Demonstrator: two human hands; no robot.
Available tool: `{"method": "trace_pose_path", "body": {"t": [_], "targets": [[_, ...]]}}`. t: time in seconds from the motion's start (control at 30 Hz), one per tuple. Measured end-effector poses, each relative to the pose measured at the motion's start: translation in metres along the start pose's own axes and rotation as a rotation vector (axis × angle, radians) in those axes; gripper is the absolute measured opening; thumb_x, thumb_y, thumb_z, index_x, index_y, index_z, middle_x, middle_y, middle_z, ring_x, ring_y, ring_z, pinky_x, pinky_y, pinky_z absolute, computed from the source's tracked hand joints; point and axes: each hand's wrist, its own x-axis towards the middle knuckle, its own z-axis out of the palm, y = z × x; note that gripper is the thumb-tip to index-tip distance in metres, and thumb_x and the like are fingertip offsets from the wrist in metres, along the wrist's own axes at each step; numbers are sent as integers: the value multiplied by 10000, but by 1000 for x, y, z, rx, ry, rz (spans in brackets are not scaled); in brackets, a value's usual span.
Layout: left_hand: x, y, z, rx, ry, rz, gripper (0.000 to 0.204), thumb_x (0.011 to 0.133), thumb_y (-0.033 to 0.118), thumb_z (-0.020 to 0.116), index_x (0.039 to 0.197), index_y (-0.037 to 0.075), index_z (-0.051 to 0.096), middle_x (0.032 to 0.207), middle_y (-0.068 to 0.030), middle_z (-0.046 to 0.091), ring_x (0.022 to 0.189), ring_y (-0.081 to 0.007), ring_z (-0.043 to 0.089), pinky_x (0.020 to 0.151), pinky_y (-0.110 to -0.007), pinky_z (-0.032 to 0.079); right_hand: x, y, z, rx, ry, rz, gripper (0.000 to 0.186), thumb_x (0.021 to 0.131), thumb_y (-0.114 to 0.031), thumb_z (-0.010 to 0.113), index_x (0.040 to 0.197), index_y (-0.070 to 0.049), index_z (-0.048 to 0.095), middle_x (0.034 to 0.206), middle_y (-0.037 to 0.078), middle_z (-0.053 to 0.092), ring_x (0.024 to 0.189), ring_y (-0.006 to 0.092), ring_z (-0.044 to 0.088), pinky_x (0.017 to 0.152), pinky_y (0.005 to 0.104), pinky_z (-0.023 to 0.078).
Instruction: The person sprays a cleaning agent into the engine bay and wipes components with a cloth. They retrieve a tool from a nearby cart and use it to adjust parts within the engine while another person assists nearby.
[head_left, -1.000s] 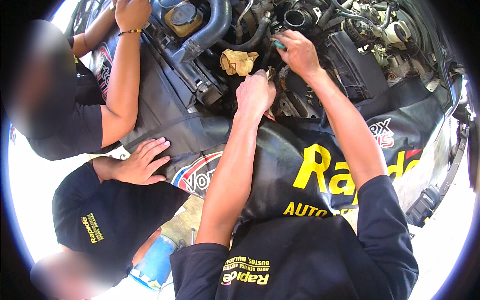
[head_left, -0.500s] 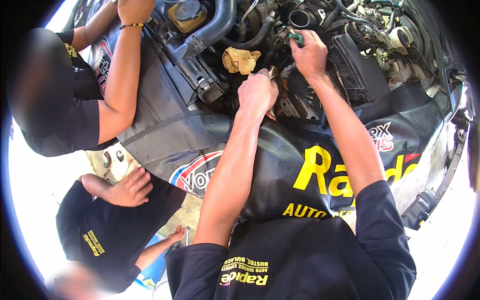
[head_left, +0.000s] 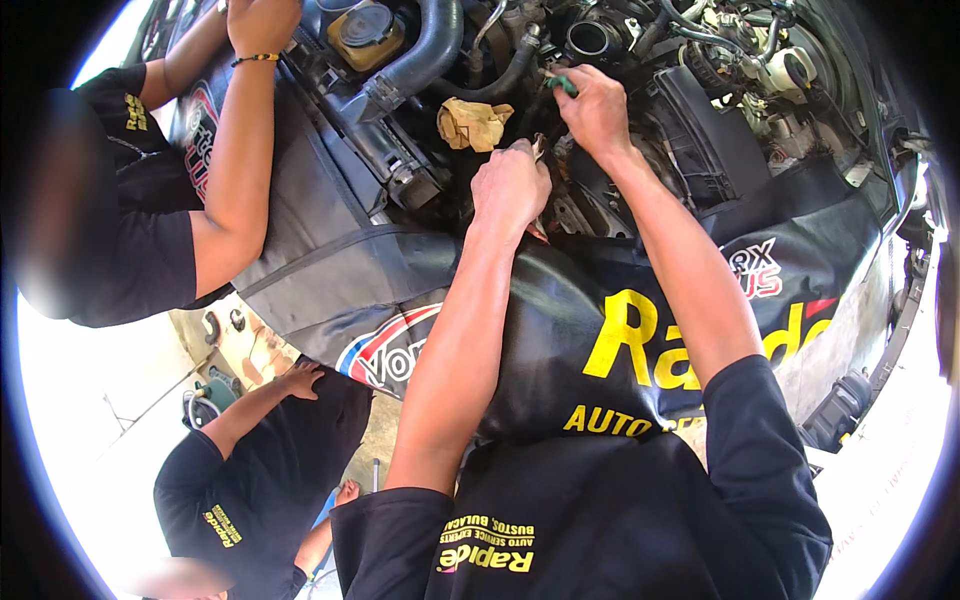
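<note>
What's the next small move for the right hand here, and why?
Perhaps lower the green object slightly into the engine bay: the right hand grips it there, near the round opening, while the left hand sits apart, by the crumpled brown wad, seemingly out of the way.

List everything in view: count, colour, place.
Protective covers: count unclear, black with coloured prints, across the middle
Crumpled paper: 1, tan, upper centre
Capped reservoir: 1, yellowish, upper left
Thick hose: 1, dark grey, right of reservoir
Box: 1, black, upper right
Other engine parts: uncounted, mostly dark, top
Co-workers: 2, black-shirted, left
Small object: 1, green, upper centre
Own shirt: 1, black, bottom
Left hand: 1, bare, upper centre, closed around a mostly hidden thing
Right hand: 1, bare, upper centre, holding small object
</note>
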Motion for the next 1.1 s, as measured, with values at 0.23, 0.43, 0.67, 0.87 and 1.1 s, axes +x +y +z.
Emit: {"method": "trace_pose_path", "body": {"t": [0.23, 0.43, 0.67, 0.87, 1.1], "targets": [[-2, 4, 1, 9, 6, 12, 301, 964, 224, 618, 1109, -26, 705, 1081, -298, 745, 1037, -467, 727, 928, -534, 572, -5, -8, -2, 33, 3, 128, 160, 845, -176, 779, 898, -28, 751, 875, 213, 719, 851, 429, 711, 777, 488, 561], [-2, 6, -4, -19, -68, -32, 375, 984, 284, 588, 1214, 3, 684, 1185, -300, 716, 1118, -473, 688, 986, -539, 533, -5, -5, 1, 50, 60, 67, 167, 848, -183, 783, 964, -62, 785, 913, 183, 738, 868, 402, 721, 787, 467, 571], [-3, 1, 0, -27, 22, 23, 268, 935, 154, 603, 1085, -41, 709, 1058, -320, 738, 1025, -477, 729, 913, -544, 573, 0, -4, -3, -50, 109, 194, 212, 873, -211, 784, 1037, -77, 779, 1016, 137, 733, 938, 393, 716, 821, 471, 570], [-2, 3, -3, -56, -5, -6, 281, 935, 153, 598, 1099, -43, 712, 1063, -318, 739, 1030, -478, 727, 920, -541, 571, 1, -8, 9, -30, -8, 110, 184, 868, -171, 804, 1007, -55, 769, 1020, 147, 721, 930, 403, 704, 798, 489, 559], [-5, 4, -5, -38, 16, 5, 286, 933, 146, 604, 1118, -44, 711, 1077, -316, 739, 1044, -477, 723, 928, -535, 568, 6, 10, -17, 57, 159, 322, 199, 835, -180, 834, 992, -62, 804, 956, 164, 761, 905, 370, 743, 806, 442, 566]]}}
